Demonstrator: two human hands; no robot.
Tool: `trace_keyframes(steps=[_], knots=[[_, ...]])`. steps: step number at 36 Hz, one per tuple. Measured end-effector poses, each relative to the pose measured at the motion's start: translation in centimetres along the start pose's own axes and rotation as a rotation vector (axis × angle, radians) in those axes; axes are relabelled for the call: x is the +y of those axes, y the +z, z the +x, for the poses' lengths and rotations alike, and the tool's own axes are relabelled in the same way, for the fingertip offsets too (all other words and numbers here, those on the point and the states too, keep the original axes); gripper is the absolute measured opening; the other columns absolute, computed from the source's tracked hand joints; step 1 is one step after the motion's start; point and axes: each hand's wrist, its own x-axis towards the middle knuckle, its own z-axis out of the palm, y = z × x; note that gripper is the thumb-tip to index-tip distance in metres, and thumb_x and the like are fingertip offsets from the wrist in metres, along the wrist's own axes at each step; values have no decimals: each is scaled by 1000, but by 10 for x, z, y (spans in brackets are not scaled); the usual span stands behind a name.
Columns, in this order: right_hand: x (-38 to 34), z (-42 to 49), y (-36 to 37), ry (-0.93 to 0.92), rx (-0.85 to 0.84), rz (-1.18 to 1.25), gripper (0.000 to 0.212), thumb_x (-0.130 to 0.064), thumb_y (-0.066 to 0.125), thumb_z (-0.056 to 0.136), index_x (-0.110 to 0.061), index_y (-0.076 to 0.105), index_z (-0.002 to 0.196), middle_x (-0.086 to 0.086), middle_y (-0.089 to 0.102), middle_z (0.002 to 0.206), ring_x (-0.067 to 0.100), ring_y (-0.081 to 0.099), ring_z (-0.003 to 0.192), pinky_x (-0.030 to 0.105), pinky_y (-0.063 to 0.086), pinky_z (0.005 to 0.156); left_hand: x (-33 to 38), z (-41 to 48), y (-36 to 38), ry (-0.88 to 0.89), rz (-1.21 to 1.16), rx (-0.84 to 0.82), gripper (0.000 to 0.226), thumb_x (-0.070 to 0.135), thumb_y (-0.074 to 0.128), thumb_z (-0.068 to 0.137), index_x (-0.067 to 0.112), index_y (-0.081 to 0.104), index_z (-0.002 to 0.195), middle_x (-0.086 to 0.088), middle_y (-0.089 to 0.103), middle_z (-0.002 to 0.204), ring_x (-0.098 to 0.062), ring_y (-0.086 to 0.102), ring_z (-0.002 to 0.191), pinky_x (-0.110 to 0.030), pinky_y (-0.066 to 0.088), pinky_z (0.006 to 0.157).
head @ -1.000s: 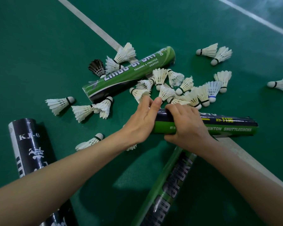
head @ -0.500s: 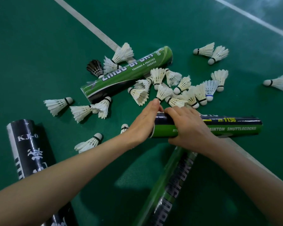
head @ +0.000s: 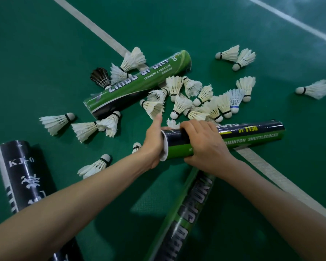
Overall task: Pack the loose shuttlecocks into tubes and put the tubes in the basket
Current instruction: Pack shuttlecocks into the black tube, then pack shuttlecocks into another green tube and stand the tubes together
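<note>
Green court floor [head: 45,53], matt and slightly grainy, crossed by a white line [head: 94,29]. The tube [head: 252,136] being filled lies on its side in front of the person, a dark-and-green glossy card cylinder. The right hand [head: 205,146] is wrapped over it just behind the open end. The left hand [head: 154,142] is flat, fingers straight, laid across the mouth. What it presses in is hidden.

The shuttlecocks [head: 181,104] lie heaped just beyond the tube, with more scattered to either side. They look next to weightless: rounded cork tips and frayed white feather skirts that would crush easily. I'd lift each by the cork and feed it cork first. One is black [head: 100,77], and one looks like plastic mesh [head: 235,98].

The tube should be light and stiff but slick, prone to rolling, so a grip round the barrel suits it. A green tube [head: 139,85] and a black tube [head: 24,176] lie nearby. No basket is in sight.
</note>
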Motion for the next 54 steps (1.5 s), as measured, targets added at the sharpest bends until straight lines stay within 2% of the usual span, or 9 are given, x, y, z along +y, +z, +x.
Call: trace_keyframes(steps=[7,14,25,28,33,36,41,45,54], knots=[[47,-33,-14,-73,-135,44,72,-43,78,63,-23,46,124,-1,53,118,23,42,118,50,27,106,-20,-5,14,90,567,-338,42,52,41,96,15,59,98,-11,65,90,-24,63,81,-37,51,74],[86,-61,-48,194,-516,300,96,-55,79,62,-48,24,140,-17,7,156,10,-16,144,58,-11,114,-34,-8,44,241,762,-419,47,50,73,74,22,59,108,1,65,93,-18,63,94,-33,47,85],[101,-80,-57,226,-544,12,78,-24,75,69,-33,33,134,-8,35,137,17,20,136,63,8,112,-38,-23,76,389,1016,-425,57,57,22,97,20,61,116,-1,63,118,-16,56,109,-31,41,91],[98,-89,-46,175,-563,-40,76,-25,75,71,-34,33,133,-8,34,138,17,18,137,69,5,110,-46,-7,57,492,1296,-234,46,49,38,96,16,51,125,-5,53,125,-20,50,111,-40,43,97],[95,-101,-22,161,-725,145,82,-40,81,66,-33,38,136,-6,42,136,18,27,134,58,17,113,-62,3,20,50,1409,-363,100,46,80,69,22,16,142,-7,56,123,-21,61,100,-39,51,91],[106,-102,-19,197,-597,270,64,-49,74,73,-33,49,130,-4,49,129,16,40,124,47,31,108,-76,1,16,58,1426,-335,96,44,81,68,23,17,136,-4,58,117,-20,62,95,-37,53,86],[125,-102,-4,619,-343,45,51,-39,60,89,-22,43,133,5,21,152,25,3,145,63,9,113,-76,3,35,343,1456,-262,82,61,72,69,26,29,129,5,60,111,-15,64,85,-39,56,79],[128,-107,14,923,-93,284,60,-32,62,89,-14,34,138,10,4,156,27,-8,145,64,18,111,-69,14,69,461,1318,-262,76,53,69,78,20,33,135,-3,55,127,-20,59,104,-40,50,91],[77,-105,21,865,-96,273,48,-11,50,89,-14,37,135,4,4,157,24,-3,145,53,18,114,-78,19,79,367,1369,-328,84,47,67,83,15,22,146,-9,44,140,-23,48,122,-33,40,99]])
